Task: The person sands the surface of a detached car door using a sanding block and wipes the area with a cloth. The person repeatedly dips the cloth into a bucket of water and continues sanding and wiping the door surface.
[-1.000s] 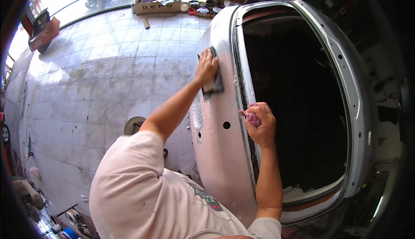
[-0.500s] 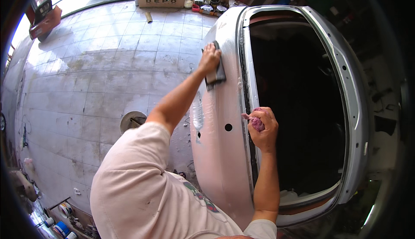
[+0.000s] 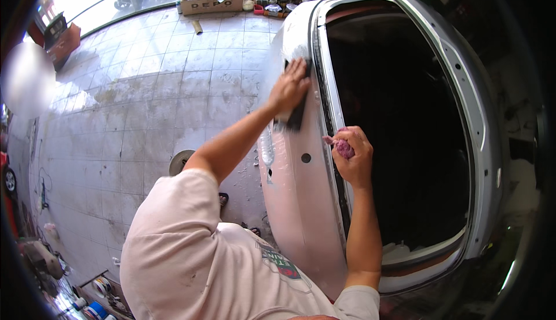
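My left hand (image 3: 291, 88) lies over a long dark sanding block (image 3: 297, 116), gripping it flat against the wet car body panel (image 3: 295, 216). The block is slightly smeared by motion. My right hand (image 3: 356, 161) is closed around a crumpled pink-purple cloth or sponge (image 3: 345, 148) and rests by the frame of the large dark opening (image 3: 399, 129). The panel looks pale pink, turning whitish toward its far end. A round hole (image 3: 306, 158) lies in it between my hands, nearer the right one. Left of that runs a long recess (image 3: 267, 149) with water drops.
Left of the car stretches a tiled floor (image 3: 145, 117). A round stool-like thing (image 3: 180, 162) stands by my left elbow. At the back are a cardboard box (image 3: 212, 4) and several cans (image 3: 269, 8). Tools and tubs clutter the lower left. A white blur (image 3: 28, 79) covers the left edge.
My left hand has slid the block along the panel toward me and slightly right. My right hand stays on the frame with its pink-purple bundle. The view has shifted a little.
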The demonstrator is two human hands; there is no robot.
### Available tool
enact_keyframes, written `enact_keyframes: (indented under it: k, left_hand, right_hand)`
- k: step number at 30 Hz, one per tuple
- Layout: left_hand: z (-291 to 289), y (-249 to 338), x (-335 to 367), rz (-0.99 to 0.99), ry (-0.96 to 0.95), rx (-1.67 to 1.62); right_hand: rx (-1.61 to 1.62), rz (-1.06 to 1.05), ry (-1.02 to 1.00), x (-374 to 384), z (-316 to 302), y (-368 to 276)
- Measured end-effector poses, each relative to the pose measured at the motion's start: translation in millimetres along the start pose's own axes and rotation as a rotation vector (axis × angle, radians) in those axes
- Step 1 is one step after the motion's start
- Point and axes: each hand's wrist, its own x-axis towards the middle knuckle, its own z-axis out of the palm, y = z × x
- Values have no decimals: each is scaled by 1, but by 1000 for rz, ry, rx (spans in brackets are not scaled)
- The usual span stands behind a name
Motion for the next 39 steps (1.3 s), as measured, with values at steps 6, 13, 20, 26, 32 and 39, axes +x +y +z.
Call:
enact_keyframes:
  k: [6,13,20,26,32,39]
  left_hand:
    - [30,66,-21,-235,26,114]
    - [4,70,-36,-187,-25,100]
    - [41,121,-116,-100,26,36]
    - [11,17,25,-169,-14,99]
    - [28,81,-23,-217,-1,131]
    - [33,46,-19,13,-18,81]
  right_hand:
    - [1,0,91,0,-4,8]
    - [5,9,133,53,10,-18]
    - [-143,209,25,138,63,35]
    - [-315,95,-168,43,-10,-21]
    - [-283,209,32,-43,-20,-12]
    - [-330,152,5,-42,-28,-10]
